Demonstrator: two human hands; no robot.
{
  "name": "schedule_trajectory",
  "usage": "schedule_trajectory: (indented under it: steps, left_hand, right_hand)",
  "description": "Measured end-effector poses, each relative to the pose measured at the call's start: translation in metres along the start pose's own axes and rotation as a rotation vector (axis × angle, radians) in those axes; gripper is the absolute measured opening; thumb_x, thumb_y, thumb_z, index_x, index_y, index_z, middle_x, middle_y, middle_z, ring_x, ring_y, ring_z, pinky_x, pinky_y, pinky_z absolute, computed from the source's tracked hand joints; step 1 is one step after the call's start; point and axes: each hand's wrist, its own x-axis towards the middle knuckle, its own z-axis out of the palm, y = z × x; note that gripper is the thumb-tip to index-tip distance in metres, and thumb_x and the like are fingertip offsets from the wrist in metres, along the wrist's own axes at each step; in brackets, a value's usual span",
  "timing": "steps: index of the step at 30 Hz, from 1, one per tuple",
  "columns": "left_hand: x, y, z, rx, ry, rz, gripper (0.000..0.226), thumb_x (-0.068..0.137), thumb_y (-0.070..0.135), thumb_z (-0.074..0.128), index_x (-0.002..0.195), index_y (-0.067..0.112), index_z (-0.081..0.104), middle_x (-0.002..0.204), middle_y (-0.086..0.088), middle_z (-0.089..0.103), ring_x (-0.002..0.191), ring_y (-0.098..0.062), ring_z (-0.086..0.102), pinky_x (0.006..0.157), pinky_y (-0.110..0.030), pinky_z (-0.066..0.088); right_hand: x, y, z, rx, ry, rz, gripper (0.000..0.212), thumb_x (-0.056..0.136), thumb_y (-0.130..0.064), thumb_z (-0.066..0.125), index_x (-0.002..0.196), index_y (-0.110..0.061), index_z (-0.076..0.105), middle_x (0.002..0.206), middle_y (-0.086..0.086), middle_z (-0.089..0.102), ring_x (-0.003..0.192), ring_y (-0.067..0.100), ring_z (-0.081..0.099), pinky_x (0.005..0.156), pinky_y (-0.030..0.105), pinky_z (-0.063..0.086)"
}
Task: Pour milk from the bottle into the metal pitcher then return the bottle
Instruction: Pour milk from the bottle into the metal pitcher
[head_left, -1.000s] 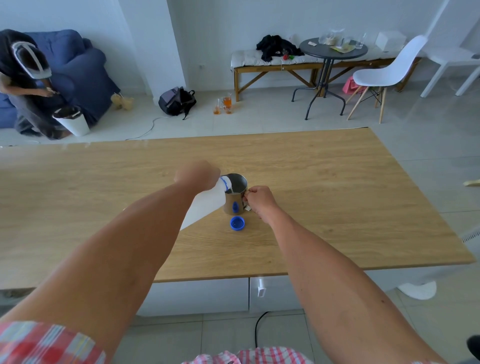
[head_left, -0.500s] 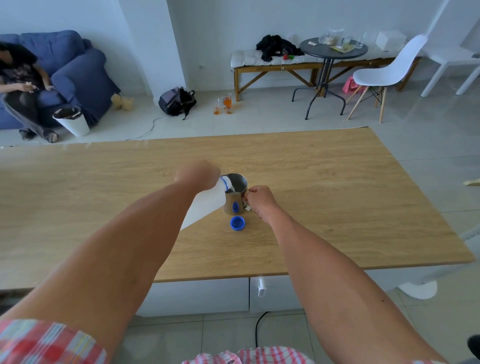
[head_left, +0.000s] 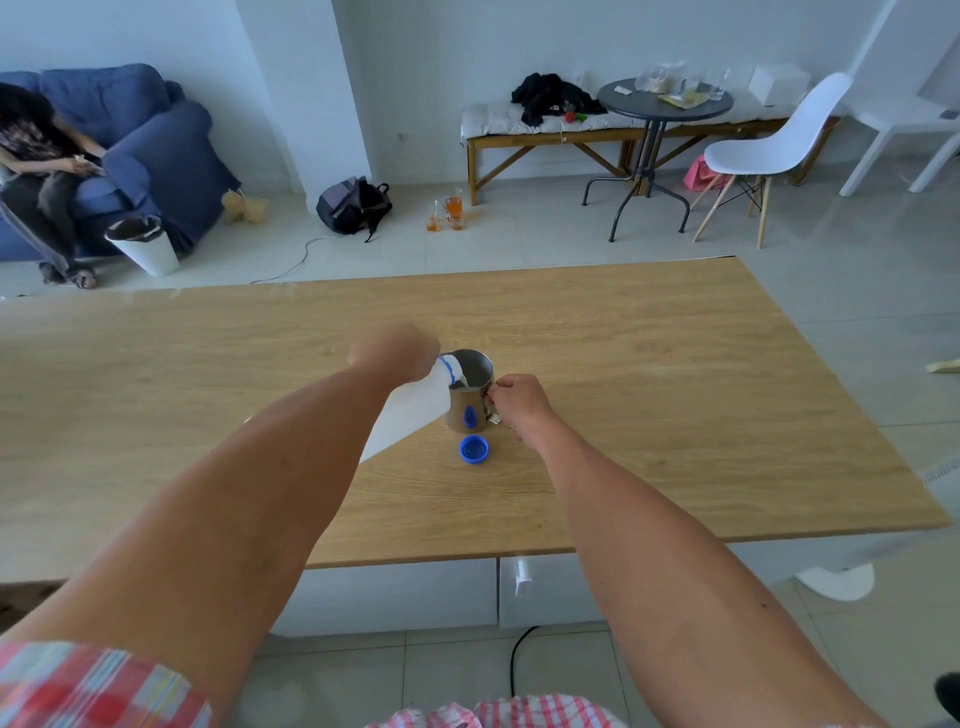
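Nothing has shifted: bottle gripped tilted by left hand, pitcher handle pinched by right hand (tilt should be kept gentle).

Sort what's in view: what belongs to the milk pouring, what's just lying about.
In use: milk bottle, tilted in left hand; metal pitcher, right hand on its handle; blue cap; table.

Lying about: backpack, bin, white chair.
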Motion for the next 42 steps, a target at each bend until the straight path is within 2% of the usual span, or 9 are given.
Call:
schedule_trajectory:
  steps: [4, 8, 12, 19, 24, 28, 42]
  left_hand:
    - [-0.0005, -0.0004, 0.0, -0.002, 0.002, 0.004, 0.03, 0.1, 0.036, 0.039, 0.104, 0.014, 0.06, 0.09, -0.007, 0.06, 0.091, -0.029, 0.061, 0.077, -0.038, 0.042]
    - [-0.0006, -0.001, -0.0004, 0.0, 0.008, 0.006, 0.03, 0.1, 0.036, 0.038, 0.104, 0.015, 0.06, 0.099, -0.009, 0.063, 0.092, -0.03, 0.061, 0.077, -0.038, 0.042]
    - [-0.0012, -0.0005, -0.0007, 0.0, 0.003, 0.006, 0.03, 0.1, 0.035, 0.039, 0.105, 0.015, 0.06, 0.099, -0.009, 0.063, 0.092, -0.03, 0.061, 0.078, -0.038, 0.043]
    - [-0.0012, -0.0005, -0.0012, -0.004, -0.007, -0.004, 0.028, 0.099, 0.034, 0.039, 0.102, 0.015, 0.06, 0.088, -0.006, 0.059, 0.091, -0.029, 0.06, 0.077, -0.036, 0.042]
    - [0.0002, -0.0003, -0.0015, -0.007, -0.013, -0.004, 0.028, 0.099, 0.035, 0.04, 0.103, 0.016, 0.06, 0.088, -0.005, 0.059, 0.092, -0.029, 0.06, 0.077, -0.037, 0.043]
    - [0.001, 0.0002, -0.0013, -0.005, -0.015, -0.006, 0.029, 0.098, 0.035, 0.04, 0.106, 0.015, 0.06, 0.102, -0.008, 0.063, 0.095, -0.031, 0.06, 0.08, -0.038, 0.043]
    - [-0.0007, 0.0013, -0.003, -0.002, -0.019, -0.013, 0.026, 0.099, 0.035, 0.04, 0.105, 0.016, 0.057, 0.104, -0.009, 0.063, 0.096, -0.032, 0.06, 0.082, -0.038, 0.044]
  right_hand:
    - [0.0015, 0.001, 0.0009, 0.016, 0.008, 0.005, 0.027, 0.098, -0.008, 0.049, 0.094, -0.001, 0.075, 0.075, 0.008, 0.06, 0.05, 0.013, 0.041, 0.041, 0.02, 0.029]
    - [0.0012, 0.0003, 0.0021, 0.016, 0.005, -0.004, 0.023, 0.099, -0.009, 0.05, 0.084, -0.01, 0.068, 0.073, 0.009, 0.056, 0.051, 0.014, 0.041, 0.042, 0.02, 0.029]
    - [0.003, 0.001, 0.0027, 0.017, 0.009, -0.001, 0.022, 0.098, -0.009, 0.05, 0.083, -0.012, 0.066, 0.075, 0.01, 0.056, 0.053, 0.015, 0.041, 0.043, 0.021, 0.029]
    - [0.0035, 0.0031, 0.0016, 0.004, 0.004, -0.001, 0.019, 0.097, -0.011, 0.049, 0.084, -0.015, 0.062, 0.076, 0.009, 0.052, 0.052, 0.016, 0.035, 0.033, 0.011, 0.018]
    - [0.0028, 0.0021, 0.0025, -0.005, 0.004, -0.005, 0.019, 0.097, -0.011, 0.049, 0.083, -0.015, 0.062, 0.076, 0.009, 0.053, 0.054, 0.016, 0.037, 0.038, 0.016, 0.023]
    - [0.0015, 0.0011, 0.0009, -0.001, 0.006, -0.001, 0.02, 0.099, -0.012, 0.049, 0.084, -0.014, 0.062, 0.077, 0.009, 0.054, 0.052, 0.015, 0.037, 0.031, 0.011, 0.02]
    - [-0.0045, -0.0029, -0.0016, 0.004, 0.003, 0.005, 0.02, 0.099, -0.01, 0.05, 0.084, -0.013, 0.062, 0.078, 0.009, 0.055, 0.053, 0.014, 0.039, 0.029, 0.011, 0.021]
